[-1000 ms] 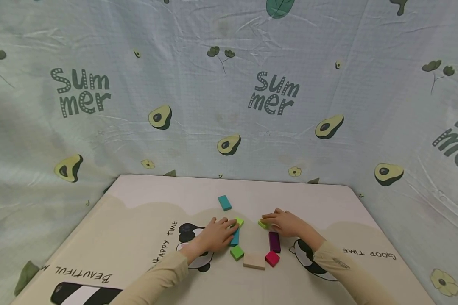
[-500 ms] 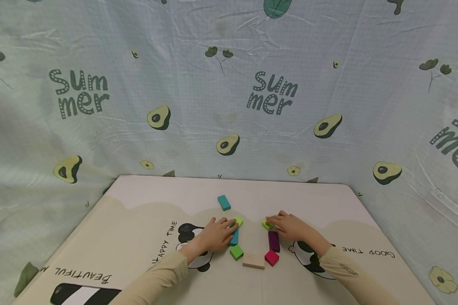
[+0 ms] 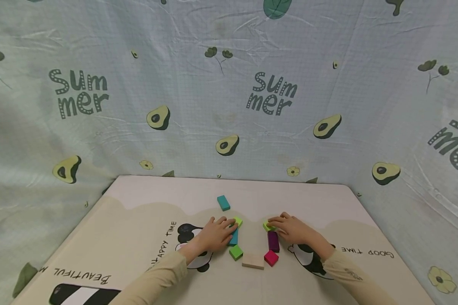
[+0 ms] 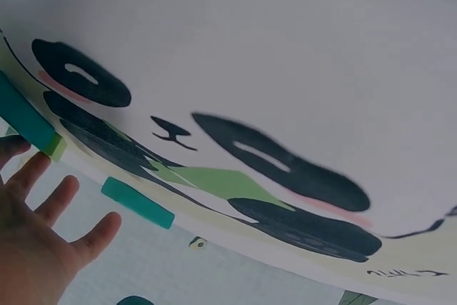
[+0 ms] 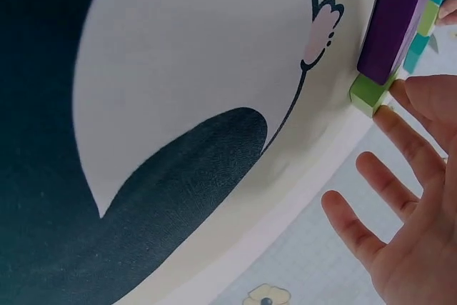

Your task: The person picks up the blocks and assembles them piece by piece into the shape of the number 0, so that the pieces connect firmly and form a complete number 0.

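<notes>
On the table, several coloured blocks make a U shape in the head view. My left hand [image 3: 216, 234] rests at its left arm, fingertips touching a yellow-green block [image 3: 238, 221] and the blue block [image 3: 234, 238] behind which a green block [image 3: 235, 252] lies nearer me. With thumb and index fingertips, my right hand [image 3: 291, 230] pinches a light green block [image 5: 368, 94] at the far end of a purple block [image 3: 273, 242]; its other fingers are spread. A red block [image 3: 271, 258] and a plain wooden block [image 3: 253, 261] form the near side.
A lone teal block [image 3: 223, 203] lies beyond the left hand, toward the table's far edge. The pale tabletop [image 3: 149, 190] carries printed pandas and lettering. A patterned curtain [image 3: 183, 144] rises behind the table.
My right hand has shifted slightly right and toward me, bringing the light green block in line with the purple block's far end. The left hand stays in place.
</notes>
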`<state>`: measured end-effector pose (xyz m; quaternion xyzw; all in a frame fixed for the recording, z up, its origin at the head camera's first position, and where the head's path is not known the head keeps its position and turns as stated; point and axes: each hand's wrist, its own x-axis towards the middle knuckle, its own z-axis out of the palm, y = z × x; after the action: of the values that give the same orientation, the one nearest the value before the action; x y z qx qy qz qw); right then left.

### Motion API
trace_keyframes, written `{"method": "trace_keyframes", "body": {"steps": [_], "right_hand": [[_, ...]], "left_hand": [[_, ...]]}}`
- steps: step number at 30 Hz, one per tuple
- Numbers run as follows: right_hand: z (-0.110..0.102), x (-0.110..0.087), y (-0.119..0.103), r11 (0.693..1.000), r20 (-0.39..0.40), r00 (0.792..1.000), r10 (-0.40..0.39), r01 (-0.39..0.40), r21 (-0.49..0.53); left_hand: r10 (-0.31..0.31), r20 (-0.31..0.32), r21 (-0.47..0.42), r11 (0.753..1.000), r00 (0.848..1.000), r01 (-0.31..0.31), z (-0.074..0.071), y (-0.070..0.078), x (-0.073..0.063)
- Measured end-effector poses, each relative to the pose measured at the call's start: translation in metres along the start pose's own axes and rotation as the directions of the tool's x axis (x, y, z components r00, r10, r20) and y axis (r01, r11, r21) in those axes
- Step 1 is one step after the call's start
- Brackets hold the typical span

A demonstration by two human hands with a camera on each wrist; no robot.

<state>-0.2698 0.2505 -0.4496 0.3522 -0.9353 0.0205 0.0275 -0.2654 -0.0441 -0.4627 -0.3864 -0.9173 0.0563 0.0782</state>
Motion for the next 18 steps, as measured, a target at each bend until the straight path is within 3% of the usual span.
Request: {"method": "trace_keyframes", "body": {"steps": [7, 18], "right_hand": [[0.0022, -0.0021, 0.0, 1.0, -0.024, 1.0, -0.008, 0.008, 0.01], [0.0058, -0.0029, -0.0017, 1.0, -0.054, 0.998, -0.017, 0.017, 0.002]], "left_hand": [[-0.002, 0.003, 0.003, 1.0, 1.0, 0.002, 0.0004, -0.0042, 0.0017], [-0.042, 0.048, -0.108, 0.993, 0.998, 0.047, -0.0038, -0.0063, 0.0093]]}}
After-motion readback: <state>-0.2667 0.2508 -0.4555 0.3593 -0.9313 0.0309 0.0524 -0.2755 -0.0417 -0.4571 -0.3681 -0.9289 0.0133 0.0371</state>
